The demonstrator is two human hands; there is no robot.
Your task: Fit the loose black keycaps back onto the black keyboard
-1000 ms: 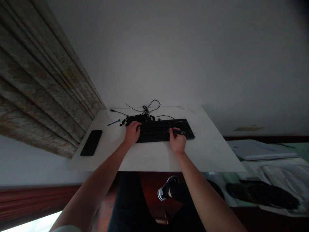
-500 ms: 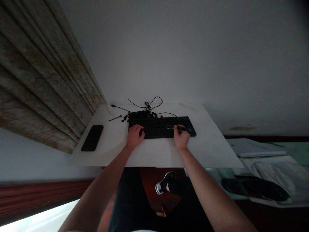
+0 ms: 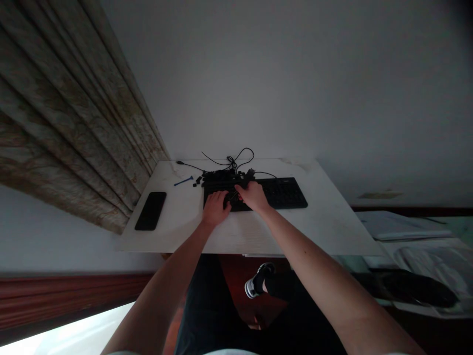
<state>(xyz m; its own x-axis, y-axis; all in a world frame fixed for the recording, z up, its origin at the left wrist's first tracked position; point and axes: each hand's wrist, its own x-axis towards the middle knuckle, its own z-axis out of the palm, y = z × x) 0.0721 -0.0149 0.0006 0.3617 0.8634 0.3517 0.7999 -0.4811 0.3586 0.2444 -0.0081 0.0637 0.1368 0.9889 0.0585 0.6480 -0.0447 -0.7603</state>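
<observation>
A black keyboard (image 3: 286, 193) lies on the white table. My left hand (image 3: 216, 209) rests over its left part, fingers stretched out and slightly apart on the keys. Closed around a dark keycap puller (image 3: 250, 174) is my right hand (image 3: 254, 196), over the keyboard's middle. The puller's thin wire end points down and left, close to my left thumb; its dark, brush-like end sticks up behind the hand. Whether the wires grip a key cannot be made out. Loose black keycaps (image 3: 198, 180) and a dark heap of them lie behind the keyboard's left side.
A coiled black cable (image 3: 232, 161) lies at the table's back. Left of the keyboard are a blue stick-like tool (image 3: 184, 181) and a black phone (image 3: 151, 211). A patterned curtain (image 3: 92, 108) hangs at the left; a wall (image 3: 251, 88) stands behind the white table (image 3: 177, 236).
My right hand has moved left across the keyboard with the keycap puller, turning its wire end downward near my left hand. The view has shifted slightly; my left hand stays on the keys.
</observation>
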